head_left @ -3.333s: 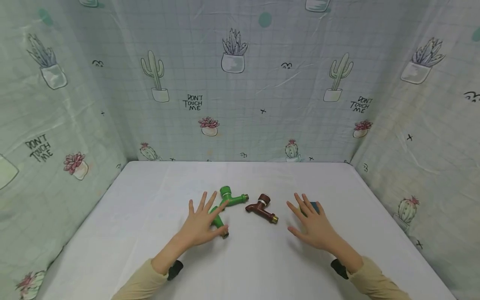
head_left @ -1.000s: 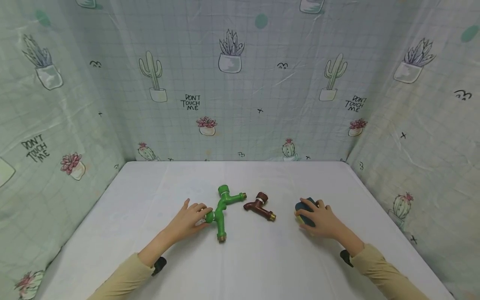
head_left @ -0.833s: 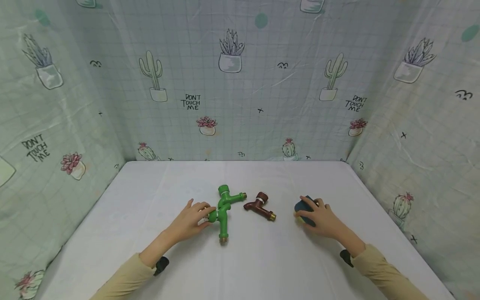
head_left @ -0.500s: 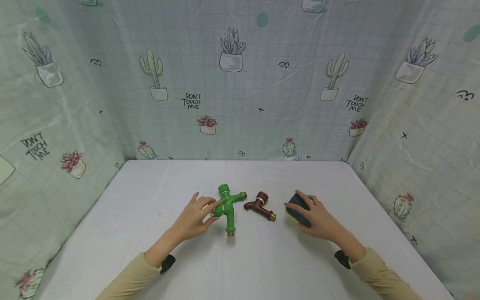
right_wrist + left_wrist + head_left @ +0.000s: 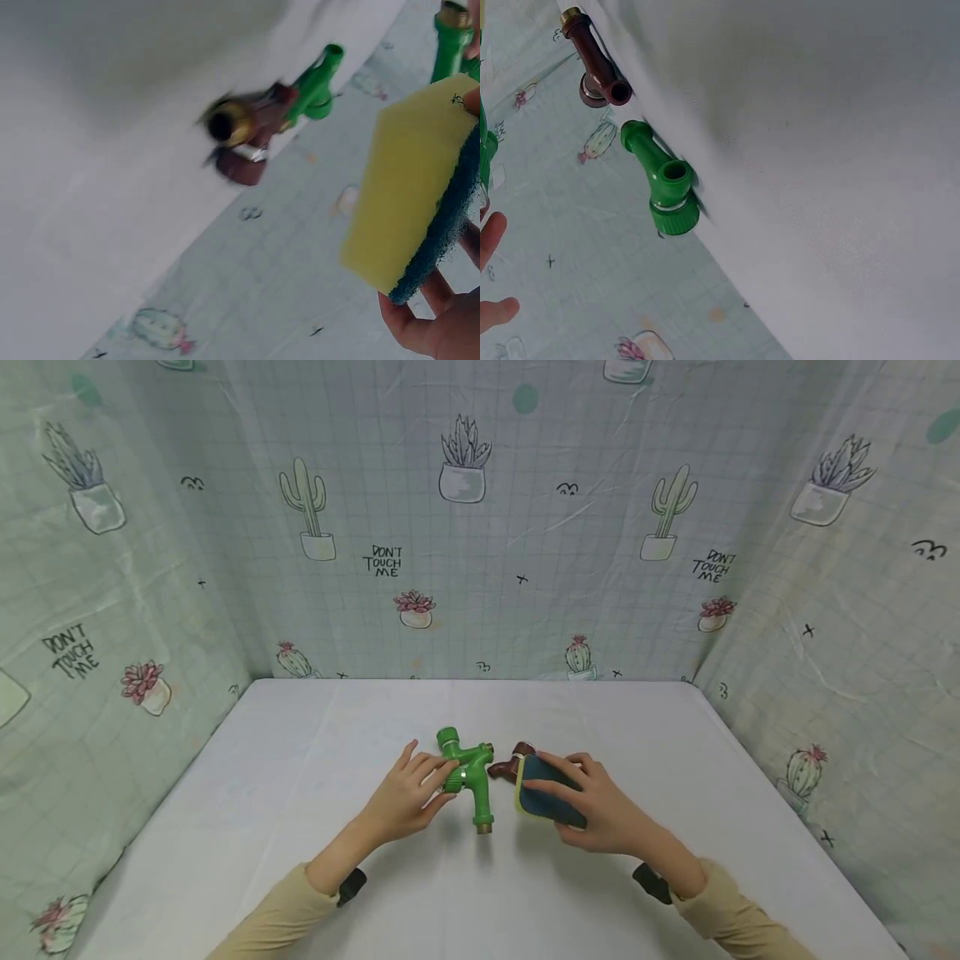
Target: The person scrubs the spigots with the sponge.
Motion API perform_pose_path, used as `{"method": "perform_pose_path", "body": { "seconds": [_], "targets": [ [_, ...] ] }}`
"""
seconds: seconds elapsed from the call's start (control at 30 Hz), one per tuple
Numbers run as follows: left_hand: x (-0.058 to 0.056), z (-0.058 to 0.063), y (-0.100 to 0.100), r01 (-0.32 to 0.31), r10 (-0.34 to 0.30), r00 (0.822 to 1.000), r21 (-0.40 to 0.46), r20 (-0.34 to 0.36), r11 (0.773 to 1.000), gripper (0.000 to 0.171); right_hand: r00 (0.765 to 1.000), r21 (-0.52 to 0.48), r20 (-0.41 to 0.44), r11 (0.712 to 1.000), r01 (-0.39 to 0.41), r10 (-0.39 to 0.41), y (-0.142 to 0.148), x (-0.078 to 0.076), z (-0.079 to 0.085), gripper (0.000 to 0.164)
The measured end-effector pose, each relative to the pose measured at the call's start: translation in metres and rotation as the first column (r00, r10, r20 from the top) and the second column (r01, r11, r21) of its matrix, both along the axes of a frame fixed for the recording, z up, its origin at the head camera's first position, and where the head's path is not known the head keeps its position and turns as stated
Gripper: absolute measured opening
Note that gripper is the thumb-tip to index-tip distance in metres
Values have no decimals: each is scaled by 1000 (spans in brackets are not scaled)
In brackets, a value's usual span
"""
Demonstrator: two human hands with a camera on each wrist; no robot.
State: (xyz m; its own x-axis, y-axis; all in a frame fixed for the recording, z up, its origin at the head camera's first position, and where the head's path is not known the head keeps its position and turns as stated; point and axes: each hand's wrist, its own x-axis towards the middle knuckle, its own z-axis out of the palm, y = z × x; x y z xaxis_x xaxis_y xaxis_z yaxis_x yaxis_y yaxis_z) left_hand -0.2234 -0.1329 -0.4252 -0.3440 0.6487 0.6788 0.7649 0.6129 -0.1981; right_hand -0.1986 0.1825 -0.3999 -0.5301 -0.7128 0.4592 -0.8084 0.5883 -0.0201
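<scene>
With my left hand (image 5: 401, 795) I hold a green tap (image 5: 481, 793) by its knob, lifted off the table, its brass threaded end pointing toward me. In the left wrist view, only a sliver of it shows at the left edge. A two-sided sponge (image 5: 405, 180), yellow foam with a dark blue-green scouring face, is gripped in my right hand (image 5: 611, 814). The sponge is raised close to the held tap, with a gap between them. A second green tap (image 5: 656, 165) lies on the table behind, partly covered in the head view.
A brown tap (image 5: 596, 64) with a brass thread lies on the white table (image 5: 360, 718), partly covered by the sponge in the head view. Cloth walls (image 5: 495, 560) printed with cacti stand at the back and both sides.
Both hands, first spread above the table, have taken hold of a green tap and the sponge. The tap has been lifted and moved right; the sponge has come left toward it.
</scene>
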Motion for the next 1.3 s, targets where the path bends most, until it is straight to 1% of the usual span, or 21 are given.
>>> {"method": "perform_pose_path", "body": {
  "seconds": [0.13, 0.3, 0.43, 0.57, 0.77, 0.9, 1.0, 1.13, 1.3],
  "targets": [
    [1, 2, 4, 0, 0, 1000, 2, -17, 1000, 39, 998, 14, 2, 998, -65, 65, -15, 9, 5, 69],
    [3, 5, 10, 10, -10, 1000, 10, -21, 1000, 36, 994, 25, -1, 994, -105, 105, -28, 15, 10, 66],
    [4, 5, 14, 18, -17, 1000, 24, -21, 1000, 37, 991, 22, -26, 992, -128, 128, -31, 15, 10, 65],
    [6, 7, 17, 35, -34, 999, 48, -11, 998, 36, 989, 12, -58, 990, -137, 138, -33, 11, 11, 64],
    [12, 9, 20, 66, -67, 998, 67, 12, 996, 35, 981, 3, -139, 991, -134, 133, -36, 1, 17, 66],
    [14, 12, 22, 79, -78, 997, 75, -8, 994, 35, 980, -2, -168, 994, -112, 110, -36, -5, 23, 67],
    [14, 12, 23, 85, -83, 996, 75, -30, 994, 35, 980, -16, -185, 997, -79, 75, -36, -10, 25, 66],
    [14, 11, 23, 91, -89, 995, 63, -47, 994, 36, 980, -48, -196, 998, -42, 32, -36, -14, 27, 65],
    [16, 8, 23, 91, -87, 993, 60, -76, 994, 36, 984, -50, -176, 998, -39, 30, -37, -12, 24, 64]
  ]
}}
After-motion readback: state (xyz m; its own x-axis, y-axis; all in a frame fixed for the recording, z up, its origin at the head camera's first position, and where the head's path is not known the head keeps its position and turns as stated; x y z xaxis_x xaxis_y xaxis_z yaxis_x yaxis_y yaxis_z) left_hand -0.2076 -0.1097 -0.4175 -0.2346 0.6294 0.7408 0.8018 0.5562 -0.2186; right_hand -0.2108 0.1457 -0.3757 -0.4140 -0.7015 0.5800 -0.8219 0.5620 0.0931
